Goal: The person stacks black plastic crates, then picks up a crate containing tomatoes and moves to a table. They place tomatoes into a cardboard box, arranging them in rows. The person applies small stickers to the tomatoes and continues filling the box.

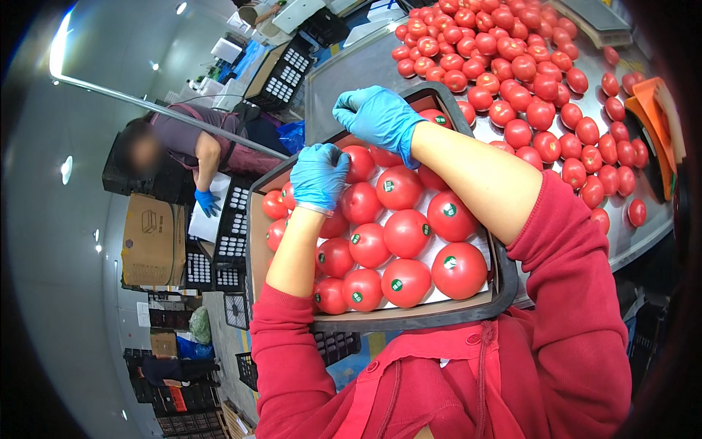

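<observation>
A black plastic crate [417, 321] with cardboard-lined sides stands close in front of me. Inside it, rows of large red tomatoes [398, 187] rest on white lining, and many bear small green stickers [449, 262]. My left hand [320, 174], in a blue glove, is over the crate's far-left part with its fingers curled; whether it grips a tomato is hidden. My right hand [378, 118], also blue-gloved, is above the far rim, thumb and fingers pinched together; anything between the fingertips is too small to tell.
A metal table [345, 82] holds a large pile of loose tomatoes [510, 49] at the right, beside orange objects [652, 131]. At the left a co-worker [205, 131] leans over black crates [233, 225]. Cardboard boxes [151, 241] and another person [178, 370] are farther off.
</observation>
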The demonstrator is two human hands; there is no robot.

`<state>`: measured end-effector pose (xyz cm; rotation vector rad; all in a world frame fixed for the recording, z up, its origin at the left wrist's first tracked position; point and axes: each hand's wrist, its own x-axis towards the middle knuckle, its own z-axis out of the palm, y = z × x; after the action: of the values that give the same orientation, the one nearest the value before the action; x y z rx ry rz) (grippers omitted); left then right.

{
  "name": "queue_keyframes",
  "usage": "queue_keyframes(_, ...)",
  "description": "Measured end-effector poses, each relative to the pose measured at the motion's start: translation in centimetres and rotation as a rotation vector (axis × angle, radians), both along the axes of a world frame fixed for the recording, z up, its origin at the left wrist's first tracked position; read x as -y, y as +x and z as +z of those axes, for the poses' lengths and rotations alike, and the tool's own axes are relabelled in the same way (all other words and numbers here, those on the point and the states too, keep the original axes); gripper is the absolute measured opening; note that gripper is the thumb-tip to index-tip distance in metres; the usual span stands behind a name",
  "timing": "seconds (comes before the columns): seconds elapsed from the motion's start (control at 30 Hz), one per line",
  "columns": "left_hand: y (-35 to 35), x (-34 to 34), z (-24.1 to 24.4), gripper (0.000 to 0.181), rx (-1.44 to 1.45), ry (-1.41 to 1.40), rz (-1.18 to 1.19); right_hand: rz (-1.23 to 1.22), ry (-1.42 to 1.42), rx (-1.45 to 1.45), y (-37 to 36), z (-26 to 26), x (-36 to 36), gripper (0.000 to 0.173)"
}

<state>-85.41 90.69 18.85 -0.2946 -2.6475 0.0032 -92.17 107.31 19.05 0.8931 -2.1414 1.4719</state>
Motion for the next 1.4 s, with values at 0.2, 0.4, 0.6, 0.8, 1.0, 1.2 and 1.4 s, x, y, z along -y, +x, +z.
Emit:
queue_keyframes(0.2,-0.7,1.1,-0.8,0.017,0.007,0.125,-0.001,-0.008,0.005,0.009,-0.2,-0.1,0.1,0.020)
queue_keyframes(0.4,-1.1,5.2,-0.9,0.006,0.189,0.850,-0.085,0.003,0.015,0.013,0.1,0.2,-0.2,0.020)
queue_keyframes(0.6,0.2,1.7,-0.1,0.014,0.042,0.164,-0.123,-0.009,0.059,0.045,-0.1,0.1,-0.1,0.020)
queue_keyframes(0.8,0.3,0.2,-0.6,0.012,-0.067,-0.087,-0.043,0.010,0.026,0.033,-0.1,0.0,-0.1,0.021)
queue_keyframes(1.0,-0.7,0.6,-1.1,0.014,-0.049,-0.007,-0.026,0.006,0.031,0.048,-0.3,-0.1,-0.2,0.021)
queue_keyframes(1.2,-1.4,7.8,-0.3,0.018,0.006,0.563,0.054,0.047,0.014,0.124,0.3,0.4,-0.2,0.021)
queue_keyframes(1.4,-0.9,9.4,0.0,0.018,-0.050,0.487,0.230,0.057,0.015,0.110,-0.1,0.1,-0.2,0.021)
